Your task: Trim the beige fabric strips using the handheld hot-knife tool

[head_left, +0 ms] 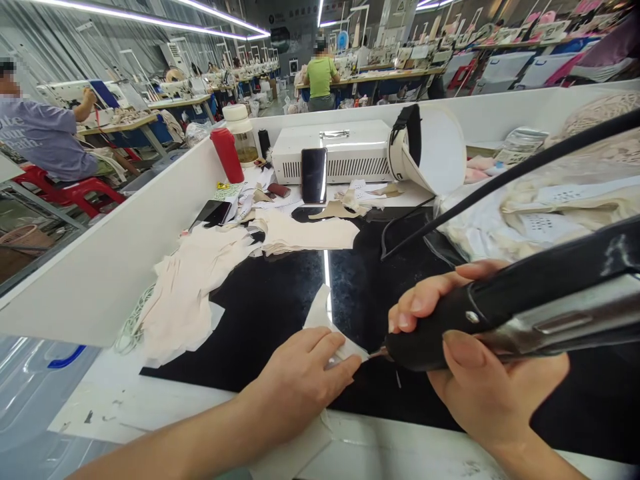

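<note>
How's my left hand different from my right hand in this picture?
The left hand lies over a small white piece, while the right hand wraps around a black-handled tool.
The left hand shows its back; the right hand shows its thumb on the near side.
The left hand's fingers reach near the tool's thin tip; the right hand is farther back along the tool.
Both are bare.

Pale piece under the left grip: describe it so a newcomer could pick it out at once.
Find the large black mat, then its near part, where the left grip rests. From under it a pale piece juts away to a point, its right corner at the tip of the handheld tool. Unlike the broad stack behind and rumpled pile at left, it is partly covered by fingers.
</note>
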### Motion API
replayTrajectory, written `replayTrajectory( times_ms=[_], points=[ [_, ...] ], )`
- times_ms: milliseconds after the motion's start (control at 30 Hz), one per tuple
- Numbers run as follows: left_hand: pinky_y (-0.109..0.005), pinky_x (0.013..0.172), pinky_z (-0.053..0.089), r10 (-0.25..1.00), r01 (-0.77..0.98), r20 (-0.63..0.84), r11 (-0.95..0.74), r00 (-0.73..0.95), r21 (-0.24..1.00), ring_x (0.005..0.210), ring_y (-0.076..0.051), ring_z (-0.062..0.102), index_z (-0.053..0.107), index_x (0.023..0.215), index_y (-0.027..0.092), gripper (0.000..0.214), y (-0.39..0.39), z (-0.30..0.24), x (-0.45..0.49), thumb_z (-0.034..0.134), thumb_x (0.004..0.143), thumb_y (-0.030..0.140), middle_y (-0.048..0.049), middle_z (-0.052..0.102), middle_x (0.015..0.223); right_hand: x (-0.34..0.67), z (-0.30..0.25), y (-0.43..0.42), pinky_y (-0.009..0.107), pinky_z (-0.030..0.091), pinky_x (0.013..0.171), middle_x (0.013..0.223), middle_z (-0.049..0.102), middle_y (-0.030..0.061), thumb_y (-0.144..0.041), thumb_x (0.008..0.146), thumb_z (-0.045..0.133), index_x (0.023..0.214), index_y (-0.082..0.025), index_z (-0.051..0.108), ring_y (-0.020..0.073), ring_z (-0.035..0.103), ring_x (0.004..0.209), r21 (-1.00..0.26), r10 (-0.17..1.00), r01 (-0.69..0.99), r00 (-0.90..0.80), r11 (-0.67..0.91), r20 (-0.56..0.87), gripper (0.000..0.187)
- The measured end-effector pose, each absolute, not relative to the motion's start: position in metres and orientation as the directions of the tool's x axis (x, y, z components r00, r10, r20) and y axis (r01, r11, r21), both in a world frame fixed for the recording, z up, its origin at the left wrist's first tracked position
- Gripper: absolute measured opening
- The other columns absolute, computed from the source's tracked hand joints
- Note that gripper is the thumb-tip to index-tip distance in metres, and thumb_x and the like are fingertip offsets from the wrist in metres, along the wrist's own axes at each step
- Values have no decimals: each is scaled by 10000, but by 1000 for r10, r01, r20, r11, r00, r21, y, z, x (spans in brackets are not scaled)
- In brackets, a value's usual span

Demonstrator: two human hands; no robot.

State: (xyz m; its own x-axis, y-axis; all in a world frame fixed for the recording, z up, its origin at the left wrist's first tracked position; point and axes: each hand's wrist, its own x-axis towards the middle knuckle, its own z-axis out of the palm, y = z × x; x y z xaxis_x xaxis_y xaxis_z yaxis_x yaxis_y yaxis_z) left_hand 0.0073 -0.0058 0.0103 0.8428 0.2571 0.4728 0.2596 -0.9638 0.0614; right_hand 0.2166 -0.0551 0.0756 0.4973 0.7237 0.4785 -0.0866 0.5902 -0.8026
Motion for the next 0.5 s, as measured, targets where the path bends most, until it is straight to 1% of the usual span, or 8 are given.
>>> replayTrajectory(
  times_ms=[100, 233, 333, 500],
  points=[
    [-384, 989, 709, 272, 267, 455, -961, 848, 77, 1117, -245, 788, 735, 1343, 178, 193, -7, 10, 7, 585, 1229, 221, -127, 794, 1259, 217, 75, -55, 354, 633, 589, 820, 771, -22, -453, 903, 1055, 1226, -321, 748, 211, 710, 652, -800, 728, -96, 489, 592, 480, 465],
    [-390, 960, 709, 285, 264, 461, -958, 841, 111, 1094, -254, 784, 706, 1397, 174, 214, -8, 11, 8, 587, 1232, 240, -112, 792, 1234, 217, 75, -56, 353, 644, 612, 834, 769, -24, -434, 895, 1065, 1216, -323, 763, 206, 718, 667, -804, 740, -121, 489, 582, 462, 455],
    [-391, 948, 707, 287, 269, 446, -957, 847, 105, 1080, -256, 778, 703, 1382, 166, 204, -8, 11, 10, 595, 1230, 251, -114, 789, 1220, 217, 77, -55, 357, 645, 607, 832, 764, -22, -444, 886, 1069, 1202, -319, 764, 209, 714, 663, -805, 734, -119, 504, 581, 455, 457],
    [-397, 982, 704, 281, 271, 416, -959, 865, 84, 1107, -258, 776, 705, 1377, 157, 210, -7, 12, 10, 591, 1234, 259, -124, 782, 1226, 215, 78, -52, 354, 645, 597, 822, 748, -28, -458, 884, 1069, 1192, -319, 747, 204, 710, 648, -806, 730, -104, 504, 582, 462, 467]
  ],
)
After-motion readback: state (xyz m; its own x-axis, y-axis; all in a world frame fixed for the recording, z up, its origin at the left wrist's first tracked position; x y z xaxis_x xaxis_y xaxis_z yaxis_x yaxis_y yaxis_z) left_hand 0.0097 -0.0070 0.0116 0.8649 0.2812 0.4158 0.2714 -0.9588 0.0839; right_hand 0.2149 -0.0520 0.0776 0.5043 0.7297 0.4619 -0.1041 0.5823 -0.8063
